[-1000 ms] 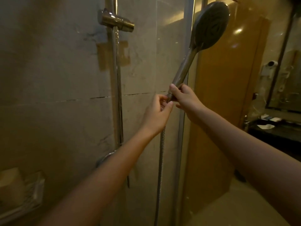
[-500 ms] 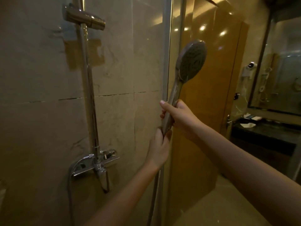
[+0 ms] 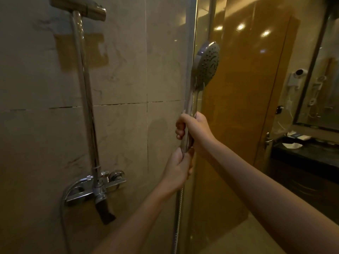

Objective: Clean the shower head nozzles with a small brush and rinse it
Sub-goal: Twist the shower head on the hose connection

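Shower head (image 3: pixel 207 65) off the wall bracket (image 3: pixel 82 8), held upright. Right hand (image 3: pixel 194 131) grips the handle; left hand (image 3: pixel 178 167) grips its base at the hose (image 3: pixel 178 208). Risk: wet chrome slips when one hand lets go.

The right hand (image 3: pixel 194 131) grips the upright chrome handle of the shower head (image 3: pixel 208 65), the left hand (image 3: pixel 178 167) grips just below it where the metal hose (image 3: pixel 178 208) hangs down, and the mixer tap (image 3: pixel 99 187) sits on the tiled wall (image 3: pixel 36 134) to the left.

Open room lies between riser rail (image 3: pixel 86 99) and held shower head (image 3: pixel 208 65); faucet (image 3: pixel 99 187) juts out below.
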